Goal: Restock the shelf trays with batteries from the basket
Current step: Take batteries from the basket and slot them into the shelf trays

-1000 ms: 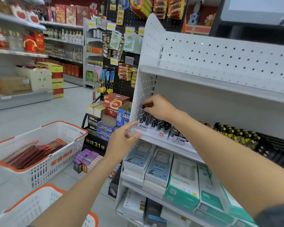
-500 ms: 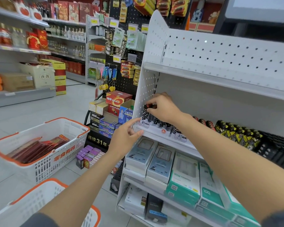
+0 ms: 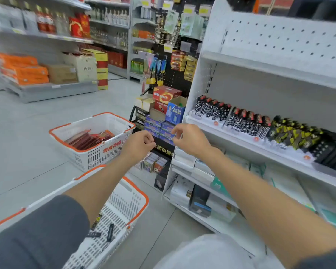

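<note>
Head view: the nearer white basket with an orange rim [image 3: 128, 200] sits on the floor under the left forearm, and a few dark battery packs [image 3: 110, 232] lie loose on its bottom. The shelf trays [image 3: 241, 133] on the white rack to the right hold upright rows of batteries: black-and-white patterned ones with red tops [image 3: 211, 109] at the left end, then yellow-and-black ones [image 3: 293, 133], then black ones at the far right. Left hand [image 3: 139, 145] and right hand [image 3: 190, 140] hang in the air near each other, in front of the rack's left edge and clear of the trays. Fingers of both are loosely curled, with nothing seen in either. A second basket [image 3: 97, 156] farther off holds flat red packets [image 3: 89, 139].
</note>
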{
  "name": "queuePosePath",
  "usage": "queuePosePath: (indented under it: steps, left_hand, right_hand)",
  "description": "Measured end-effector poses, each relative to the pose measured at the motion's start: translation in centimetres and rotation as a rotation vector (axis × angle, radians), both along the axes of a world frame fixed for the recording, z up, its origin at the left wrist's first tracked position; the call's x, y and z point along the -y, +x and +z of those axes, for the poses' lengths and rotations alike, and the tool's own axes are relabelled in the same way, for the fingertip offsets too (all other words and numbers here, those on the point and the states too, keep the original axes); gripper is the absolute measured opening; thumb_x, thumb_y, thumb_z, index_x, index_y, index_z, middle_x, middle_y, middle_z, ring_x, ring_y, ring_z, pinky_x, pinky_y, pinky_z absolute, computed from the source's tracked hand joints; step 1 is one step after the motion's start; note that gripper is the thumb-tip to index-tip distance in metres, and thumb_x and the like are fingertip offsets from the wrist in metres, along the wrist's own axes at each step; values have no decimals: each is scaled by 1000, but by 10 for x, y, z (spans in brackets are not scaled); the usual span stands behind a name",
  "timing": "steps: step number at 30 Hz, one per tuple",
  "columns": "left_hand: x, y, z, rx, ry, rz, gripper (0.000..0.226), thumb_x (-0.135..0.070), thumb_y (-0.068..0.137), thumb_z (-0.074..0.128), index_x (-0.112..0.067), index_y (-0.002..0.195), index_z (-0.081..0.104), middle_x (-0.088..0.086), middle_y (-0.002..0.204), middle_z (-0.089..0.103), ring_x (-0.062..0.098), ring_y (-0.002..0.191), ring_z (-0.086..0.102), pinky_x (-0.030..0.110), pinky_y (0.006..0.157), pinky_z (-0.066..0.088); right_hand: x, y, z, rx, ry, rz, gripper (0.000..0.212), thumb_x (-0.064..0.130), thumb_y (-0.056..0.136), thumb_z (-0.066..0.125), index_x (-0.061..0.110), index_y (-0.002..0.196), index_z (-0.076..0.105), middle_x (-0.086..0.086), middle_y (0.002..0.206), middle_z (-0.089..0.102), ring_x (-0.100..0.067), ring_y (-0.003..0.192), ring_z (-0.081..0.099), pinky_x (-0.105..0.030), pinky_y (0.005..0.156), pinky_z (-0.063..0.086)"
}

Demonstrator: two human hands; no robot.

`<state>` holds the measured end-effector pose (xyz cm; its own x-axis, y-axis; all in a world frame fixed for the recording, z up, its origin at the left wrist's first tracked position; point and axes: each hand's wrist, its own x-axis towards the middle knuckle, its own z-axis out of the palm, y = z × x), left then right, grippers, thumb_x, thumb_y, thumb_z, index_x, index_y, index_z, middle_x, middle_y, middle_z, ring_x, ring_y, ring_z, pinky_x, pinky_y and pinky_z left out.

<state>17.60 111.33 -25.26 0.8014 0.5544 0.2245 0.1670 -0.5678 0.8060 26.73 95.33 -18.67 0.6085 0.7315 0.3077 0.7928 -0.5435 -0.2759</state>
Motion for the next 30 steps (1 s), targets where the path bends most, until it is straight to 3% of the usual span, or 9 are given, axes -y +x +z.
queuePosePath:
  steps: [5,9,12,14,18,21,25,27,30]
  left_hand:
    - [-56,-71,-89,-267,-18,77,11,-22,84,71,-22,77,63,-5,71,60,18,67,58,33,65,50]
    - [-100,-123,-173,-452,-62,175,12,-27,82,74,-27,76,64,-6,76,65,17,76,62,34,75,53]
    - [-123,-161,-228,-546,-164,258,9,-24,85,72,-24,77,66,-3,79,66,18,71,63,27,63,48]
    - [-135,-183,-267,-616,-215,306,12,-24,87,70,-27,78,64,-4,83,65,13,69,60,24,59,44]
    - [-142,-195,-337,-729,-303,334,7,-17,93,63,-22,97,66,-1,92,66,12,66,60,24,54,47]
    - [-142,-176,-382,-785,-267,259,24,-12,94,59,-18,116,64,1,110,64,18,90,63,30,73,55]
    - [-143,-127,-426,-808,-132,174,50,-19,92,65,-19,139,49,5,140,50,25,127,48,40,103,44]
    - [-144,-111,-447,-870,-19,107,58,-29,89,69,-18,140,43,5,135,52,25,121,50,39,98,46]
    - [-139,-115,-466,-998,89,10,41,-32,93,63,-16,128,48,2,118,58,20,104,55,34,87,50]
  right_hand:
    - [-58,-34,-83,-209,-235,137,15,20,83,64,19,98,68,6,87,59,-17,85,61,-29,71,47]
    - [-120,-53,-171,-330,-420,275,16,20,86,64,17,102,68,0,98,63,-18,92,59,-34,78,51]
    - [-161,-63,-233,-382,-567,362,14,18,88,63,17,102,67,-1,109,62,-18,101,58,-38,85,51]
    - [-185,-67,-271,-431,-624,378,11,17,89,62,20,99,65,-1,108,62,-20,93,60,-40,84,53]
    - [-209,-60,-329,-470,-707,393,12,14,91,57,19,100,63,-2,108,61,-20,91,60,-39,84,53]
    - [-208,-44,-362,-507,-744,384,18,11,92,56,16,106,67,-1,114,62,-22,98,61,-41,89,52]
    - [-200,-18,-389,-571,-776,374,20,8,92,54,15,106,66,2,106,58,-19,91,60,-38,84,53]
    - [-196,-9,-401,-611,-751,355,20,9,92,54,16,105,67,1,110,60,-16,92,58,-33,83,52]
    - [-191,-7,-409,-670,-710,347,18,11,93,56,16,105,68,3,103,59,-15,91,59,-30,82,50]
